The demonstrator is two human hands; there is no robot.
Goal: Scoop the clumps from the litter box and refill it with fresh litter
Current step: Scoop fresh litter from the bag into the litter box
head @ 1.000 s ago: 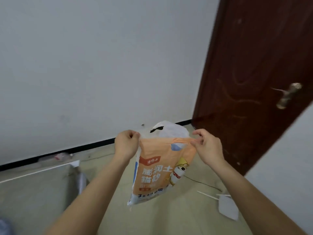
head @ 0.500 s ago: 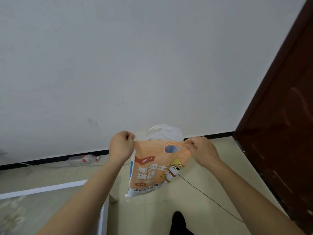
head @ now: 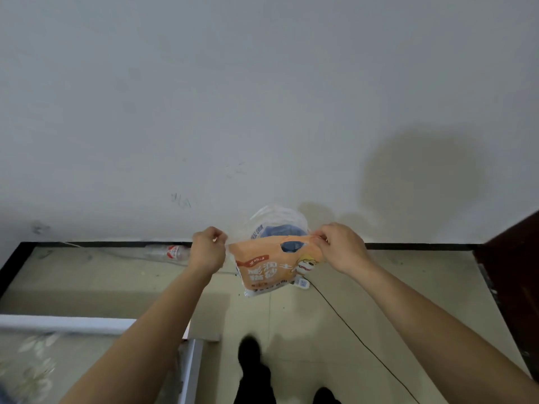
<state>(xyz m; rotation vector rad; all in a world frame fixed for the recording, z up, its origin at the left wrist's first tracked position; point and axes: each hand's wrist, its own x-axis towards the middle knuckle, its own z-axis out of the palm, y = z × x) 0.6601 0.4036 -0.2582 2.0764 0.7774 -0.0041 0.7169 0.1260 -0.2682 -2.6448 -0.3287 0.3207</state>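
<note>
An orange and white bag of cat litter [head: 268, 268] hangs in the air in front of me, above the floor. My left hand [head: 208, 250] pinches its top left corner and my right hand [head: 339, 246] pinches its top right corner. The two hands stretch the bag's top edge between them. A clear plastic bag [head: 280, 221] with something blue inside shows just behind the litter bag. No litter box or scoop is in view.
A white wall [head: 262, 97] fills the upper view, with a black baseboard [head: 408, 246] below. A plastic bottle [head: 169, 253] lies by the wall. A glass table with a white frame [head: 73, 326] is at lower left. A black cable [head: 350, 328] crosses the floor. A dark door [head: 513, 275] stands at right. My dark shoe [head: 250, 354] is below.
My view has swung left, so the door has slid to the right edge and more wall and floor show. Both hands still hold the litter bag's top corners.
</note>
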